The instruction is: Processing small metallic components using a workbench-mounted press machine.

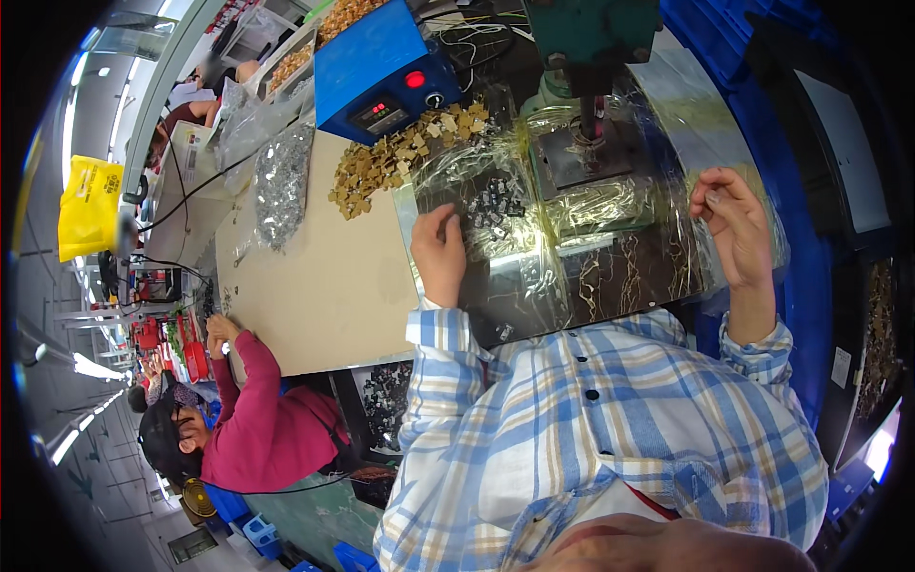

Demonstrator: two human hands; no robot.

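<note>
Reaching with the left hand [440,255], fingers curled and fingertips pressed down at the edge of a heap of small dark metal parts [496,205], which lies at about 1 o'clock from that hand, under or on a crinkled clear plastic sheet [534,238]; cannot tell which. Right hand [732,219] raised at 3 o'clock of the heap, thumb and forefinger pinching one tiny greyish part [713,198]; too small to tell its long axis or which way it points. Heap itself runs roughly 12-to-6, loose, no common orientation. Between the hands sits a green press machine [586,38] with its base plate [581,157] at 12 o'clock. Judging progress: dark heap looks small, one piece in hand, so mid-batch; big pile of tan parts [400,157] at 11 o'clock and a bag of silvery parts [281,181] at 10 o'clock look untouched. Blue control box [376,67] beyond. Beige counter [315,276] at 9 o'clock; a co-worker in a red sleeve [257,400] at 7 o'clock.
</note>
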